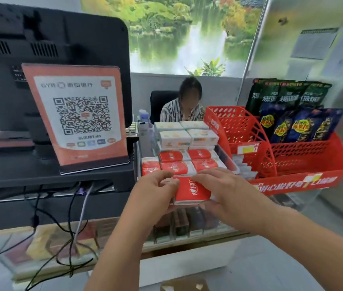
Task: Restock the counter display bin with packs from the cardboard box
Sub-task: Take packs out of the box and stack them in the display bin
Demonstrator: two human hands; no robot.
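Red plastic-wrapped pack with white lettering sits between both hands at the near end of the clear plastic display bin on the desk. The left hand pinches the pack's left edge with curled fingers. The right hand clamps its right side, fingers curled over the far edge and thumb under the near one. Just beyond, more red packs lie in rows inside the bin, with white boxed packs stacked behind them. A red perforated plastic basket stands just right of the bin, holding dark snack bags. An orange QR-code sign stands to the left, before a black monitor.
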